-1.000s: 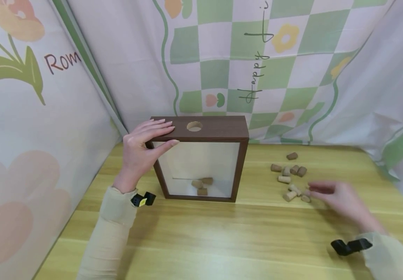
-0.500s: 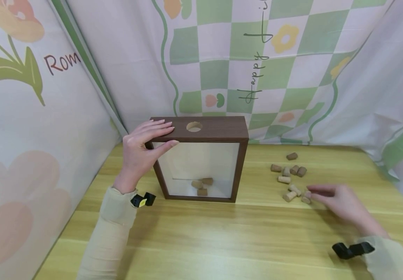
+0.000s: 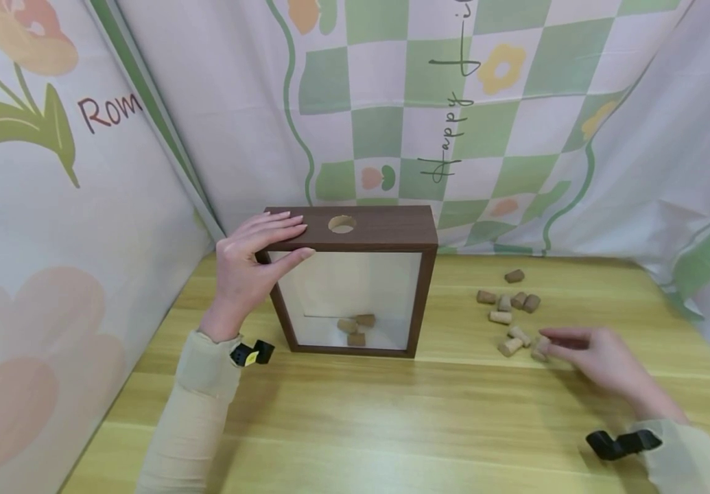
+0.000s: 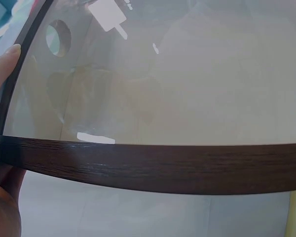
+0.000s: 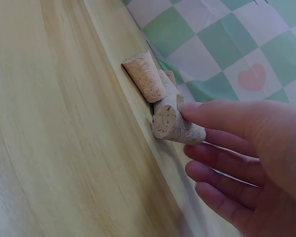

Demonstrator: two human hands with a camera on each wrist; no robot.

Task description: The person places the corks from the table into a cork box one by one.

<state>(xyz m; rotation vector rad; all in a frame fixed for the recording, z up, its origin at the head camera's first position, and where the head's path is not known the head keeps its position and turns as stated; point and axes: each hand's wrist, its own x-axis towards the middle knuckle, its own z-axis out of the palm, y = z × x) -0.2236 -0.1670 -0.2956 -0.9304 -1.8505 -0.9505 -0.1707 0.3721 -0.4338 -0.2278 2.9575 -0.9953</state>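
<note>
My left hand [image 3: 250,264] grips the upper left corner of a dark brown wooden box frame [image 3: 385,223], fingers lying on its top and thumb against the front edge. The frame stands upright, with a clear front and a round hole [image 3: 342,224] in its top. Behind the pane, several corks [image 3: 357,339] lie at the bottom. Over on the right, my right hand [image 3: 601,360] pinches a cork [image 5: 175,126] between thumb and fingers, close over the table. Another, tapered cork [image 5: 144,76] lies right beside the pinched one in the right wrist view.
Several loose corks [image 3: 500,317] are scattered on the wooden table [image 3: 355,425] between the frame and my right hand. A patterned cloth [image 3: 379,130] hangs directly behind the frame, and another printed cloth [image 3: 114,226] borders the table on the left.
My right hand has come back slightly toward me, and its thumb and fingers now pinch the nearest cork, which is tilted up. The left hand and frame have stayed in place.
</note>
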